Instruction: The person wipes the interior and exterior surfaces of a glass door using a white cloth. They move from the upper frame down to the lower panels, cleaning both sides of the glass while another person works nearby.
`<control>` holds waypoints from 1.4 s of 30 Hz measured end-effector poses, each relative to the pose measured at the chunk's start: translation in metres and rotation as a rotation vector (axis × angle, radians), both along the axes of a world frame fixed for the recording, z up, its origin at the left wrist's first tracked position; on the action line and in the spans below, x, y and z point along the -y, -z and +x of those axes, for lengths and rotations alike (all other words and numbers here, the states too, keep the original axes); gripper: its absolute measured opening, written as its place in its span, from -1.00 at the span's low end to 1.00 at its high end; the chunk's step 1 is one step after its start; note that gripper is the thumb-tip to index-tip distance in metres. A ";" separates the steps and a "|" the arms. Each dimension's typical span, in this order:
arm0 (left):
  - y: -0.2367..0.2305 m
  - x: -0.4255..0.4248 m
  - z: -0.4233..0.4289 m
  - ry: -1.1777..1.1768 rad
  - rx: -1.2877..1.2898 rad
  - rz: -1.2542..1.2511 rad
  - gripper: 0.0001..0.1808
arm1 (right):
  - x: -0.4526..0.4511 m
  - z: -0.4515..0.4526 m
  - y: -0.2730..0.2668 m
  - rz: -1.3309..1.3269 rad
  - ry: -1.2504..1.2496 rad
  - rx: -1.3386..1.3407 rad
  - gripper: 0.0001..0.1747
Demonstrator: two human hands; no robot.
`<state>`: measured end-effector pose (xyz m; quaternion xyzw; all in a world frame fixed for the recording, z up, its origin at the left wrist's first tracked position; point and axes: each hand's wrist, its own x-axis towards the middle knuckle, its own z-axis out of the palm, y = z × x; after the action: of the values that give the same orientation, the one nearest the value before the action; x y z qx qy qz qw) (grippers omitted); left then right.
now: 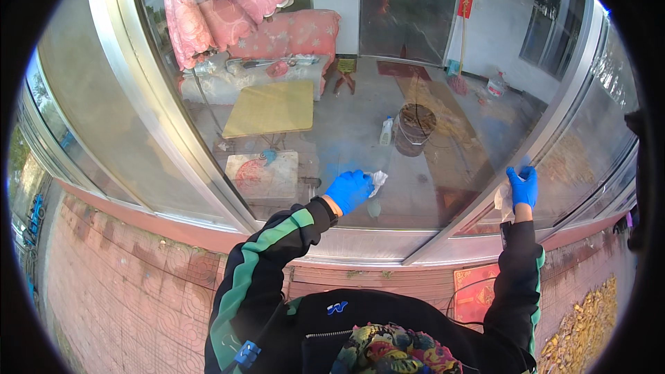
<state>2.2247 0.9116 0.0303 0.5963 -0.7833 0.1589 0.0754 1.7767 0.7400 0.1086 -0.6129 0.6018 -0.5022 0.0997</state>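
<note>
My left hand [349,192], in a blue glove, is closed around a crumpled white wipe [380,182]. It is at the lower part of a large glass pane [400,213], and the wipe appears to be against the glass. At the right, my blue-gloved right hand [523,188] holds another white wipe [503,200] that hangs down on its left side. That hand is beside the slanting metal window frame [480,208]; whether it touches the frame is hard to tell.
Through the glass show a bucket [409,140], a white bottle [386,131], a yellow board [275,109], a pink-covered sofa [291,34] and a mop [459,83]. Outside, a metal sill [358,249] runs above brick paving [135,291]. A red mat [474,291] and corn cobs [582,322] lie right.
</note>
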 end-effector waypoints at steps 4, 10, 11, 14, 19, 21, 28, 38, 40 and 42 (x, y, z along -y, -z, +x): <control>0.033 -0.017 -0.001 -0.033 -0.379 0.041 -0.67 | -0.013 -0.014 -0.004 -0.040 0.048 0.022 -0.55; -0.180 -0.049 0.109 -0.209 -0.385 -1.070 -0.50 | -0.040 0.015 -0.015 -0.229 -0.134 0.607 -0.74; -0.209 -0.042 0.124 -0.214 -0.337 -1.231 -0.51 | -0.044 0.023 -0.017 -0.264 -0.198 0.730 -0.74; -0.214 -0.022 0.124 -0.067 -0.206 -1.186 -0.64 | -0.044 0.049 -0.029 -0.170 -0.424 1.017 -0.76; -0.066 -0.003 0.025 0.212 0.208 -0.564 -0.73 | -0.057 0.095 -0.037 -0.011 -0.830 1.157 -0.67; -0.037 -0.003 0.017 0.202 0.309 -0.344 -0.67 | -0.066 0.114 -0.040 0.013 -0.841 1.088 -0.61; -0.212 -0.006 0.142 0.061 -0.377 -1.154 -0.74 | -0.102 0.156 -0.072 -0.067 -0.762 0.947 -0.64; -0.051 -0.012 0.058 0.294 0.285 -0.557 -0.75 | -0.118 0.186 -0.081 -0.174 -0.792 0.871 -0.62; -0.089 -0.013 0.103 0.173 -0.018 -0.677 -0.73 | -0.120 0.184 -0.079 -0.154 -0.728 0.868 -0.62; -0.158 -0.020 0.154 0.004 -0.170 -0.944 -0.72 | -0.121 0.183 -0.075 -0.140 -0.762 0.840 -0.63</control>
<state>2.3786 0.9314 0.1887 0.5061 -0.6178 0.4479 0.4020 1.9593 0.8608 0.1835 -0.5394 0.2123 -0.6700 0.4638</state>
